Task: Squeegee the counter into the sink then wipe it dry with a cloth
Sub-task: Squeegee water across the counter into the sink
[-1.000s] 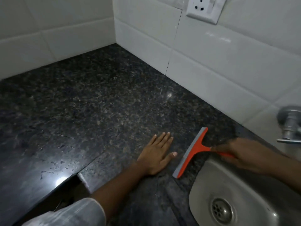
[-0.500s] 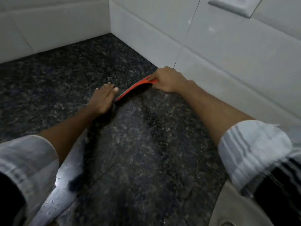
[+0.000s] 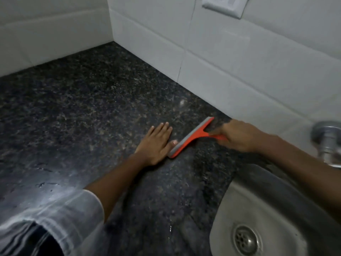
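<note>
**Squeegee stroke near the sink: risk of missed water**

An orange plastic squeegee with a grey blade (image 3: 191, 138) is gripped by the right hand (image 3: 239, 135) on the dark speckled granite counter (image 3: 92, 111), near the steel sink (image 3: 276, 215). The left hand (image 3: 156, 143) lies flat, fingers straight, thumb touching the blade; water could be blocked there.

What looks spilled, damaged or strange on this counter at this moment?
Nothing is damaged. Water drops and smears lie on the dark counter at its near left, expected before wiping. The right hand holds the orange squeegee beside the sink; the left hand lies flat on the counter.
</note>
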